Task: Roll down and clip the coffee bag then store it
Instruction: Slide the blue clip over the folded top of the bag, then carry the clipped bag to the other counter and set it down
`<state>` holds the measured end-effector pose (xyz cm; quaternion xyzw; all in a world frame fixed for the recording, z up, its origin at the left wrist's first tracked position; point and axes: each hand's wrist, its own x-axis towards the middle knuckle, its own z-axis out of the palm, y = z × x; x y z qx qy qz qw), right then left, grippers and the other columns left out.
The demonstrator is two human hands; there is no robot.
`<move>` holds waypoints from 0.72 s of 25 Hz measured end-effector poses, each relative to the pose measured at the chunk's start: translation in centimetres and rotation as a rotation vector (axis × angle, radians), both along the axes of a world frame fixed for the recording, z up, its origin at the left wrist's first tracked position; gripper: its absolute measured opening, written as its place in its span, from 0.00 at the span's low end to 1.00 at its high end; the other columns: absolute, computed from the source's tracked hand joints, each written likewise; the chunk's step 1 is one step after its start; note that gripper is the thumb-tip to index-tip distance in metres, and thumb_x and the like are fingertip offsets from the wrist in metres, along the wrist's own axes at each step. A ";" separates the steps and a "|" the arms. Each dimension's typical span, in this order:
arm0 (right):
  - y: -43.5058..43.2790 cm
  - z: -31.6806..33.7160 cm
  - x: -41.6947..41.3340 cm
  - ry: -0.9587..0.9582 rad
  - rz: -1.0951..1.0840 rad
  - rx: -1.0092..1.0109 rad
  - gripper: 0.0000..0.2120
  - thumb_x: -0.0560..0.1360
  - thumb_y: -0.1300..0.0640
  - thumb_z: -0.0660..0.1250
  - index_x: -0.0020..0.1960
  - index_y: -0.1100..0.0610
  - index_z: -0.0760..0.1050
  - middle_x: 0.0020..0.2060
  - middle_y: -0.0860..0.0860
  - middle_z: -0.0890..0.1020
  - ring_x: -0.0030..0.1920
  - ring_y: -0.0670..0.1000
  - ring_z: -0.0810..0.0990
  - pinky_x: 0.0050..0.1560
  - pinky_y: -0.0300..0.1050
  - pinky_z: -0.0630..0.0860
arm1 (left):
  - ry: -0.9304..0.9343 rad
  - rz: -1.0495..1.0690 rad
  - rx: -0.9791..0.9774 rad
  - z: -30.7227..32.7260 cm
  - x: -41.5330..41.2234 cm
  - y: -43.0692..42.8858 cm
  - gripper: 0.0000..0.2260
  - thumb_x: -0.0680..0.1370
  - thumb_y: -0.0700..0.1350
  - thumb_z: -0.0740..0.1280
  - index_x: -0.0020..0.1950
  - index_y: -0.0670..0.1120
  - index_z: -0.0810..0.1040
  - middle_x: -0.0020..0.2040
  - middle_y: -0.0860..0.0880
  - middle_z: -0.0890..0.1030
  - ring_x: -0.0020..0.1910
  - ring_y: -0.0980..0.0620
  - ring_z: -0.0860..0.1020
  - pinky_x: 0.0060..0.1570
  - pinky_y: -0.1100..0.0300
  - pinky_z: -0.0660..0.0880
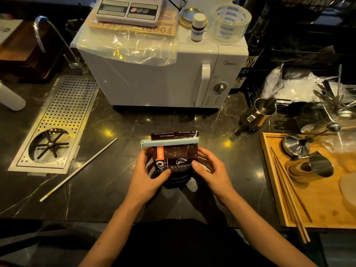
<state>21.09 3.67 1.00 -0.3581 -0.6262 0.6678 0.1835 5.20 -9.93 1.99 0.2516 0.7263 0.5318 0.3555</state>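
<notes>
A dark brown coffee bag stands upright on the black marble counter, just in front of me. A pale blue clip lies across its folded top, with a strip of the bag sticking up behind it. My left hand grips the bag's left side, thumb on its front. On the bag's right side, my right hand holds it with the thumb pressed on the label.
A white microwave stands behind the bag with a scale, a small bottle and a tape roll on top. A perforated drain tray and a white stick lie left. A wooden tray with metal tools and chopsticks sits right; a steel pitcher is nearby.
</notes>
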 end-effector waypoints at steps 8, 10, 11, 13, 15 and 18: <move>-1.5 -2.1 -0.3 -0.067 0.029 0.088 0.40 0.68 0.52 0.77 0.74 0.38 0.61 0.70 0.47 0.72 0.70 0.44 0.72 0.69 0.51 0.72 | 0.072 -0.055 -0.073 -1.9 0.0 -0.6 0.41 0.70 0.43 0.77 0.74 0.63 0.57 0.72 0.56 0.68 0.69 0.62 0.68 0.65 0.60 0.69; -1.8 -2.2 -0.5 -0.056 -0.015 0.091 0.39 0.69 0.55 0.77 0.74 0.40 0.61 0.69 0.47 0.73 0.69 0.45 0.73 0.68 0.53 0.73 | 0.071 -0.031 -0.068 -2.0 0.0 -0.8 0.38 0.70 0.43 0.77 0.72 0.63 0.60 0.70 0.56 0.70 0.69 0.60 0.69 0.64 0.58 0.70; -1.9 -2.2 -0.7 -0.056 -0.035 0.093 0.38 0.70 0.57 0.76 0.73 0.39 0.62 0.68 0.45 0.74 0.68 0.45 0.73 0.67 0.53 0.74 | 0.065 -0.021 -0.073 -2.0 0.1 -0.8 0.36 0.70 0.43 0.76 0.70 0.62 0.62 0.69 0.57 0.71 0.68 0.60 0.70 0.64 0.57 0.71; -2.2 -2.3 -1.0 -0.061 -0.077 0.105 0.36 0.70 0.59 0.76 0.70 0.36 0.64 0.66 0.42 0.75 0.67 0.44 0.75 0.66 0.53 0.75 | 0.051 -0.003 -0.081 -1.9 0.2 -0.7 0.32 0.70 0.43 0.76 0.68 0.61 0.65 0.65 0.59 0.73 0.65 0.61 0.72 0.64 0.57 0.73; -2.5 -2.2 -1.2 -0.058 -0.122 0.123 0.34 0.71 0.59 0.75 0.66 0.33 0.66 0.64 0.41 0.76 0.66 0.44 0.76 0.66 0.54 0.76 | 0.072 0.021 -0.082 -1.4 0.3 -0.3 0.30 0.71 0.43 0.76 0.68 0.57 0.67 0.62 0.61 0.74 0.60 0.65 0.73 0.60 0.61 0.74; -2.6 -1.9 -1.2 -0.054 -0.155 0.141 0.32 0.71 0.58 0.75 0.67 0.34 0.67 0.64 0.42 0.77 0.66 0.45 0.75 0.65 0.57 0.76 | 0.121 0.035 -0.085 -0.9 0.6 0.1 0.31 0.71 0.42 0.75 0.71 0.51 0.68 0.65 0.53 0.76 0.61 0.60 0.74 0.57 0.64 0.74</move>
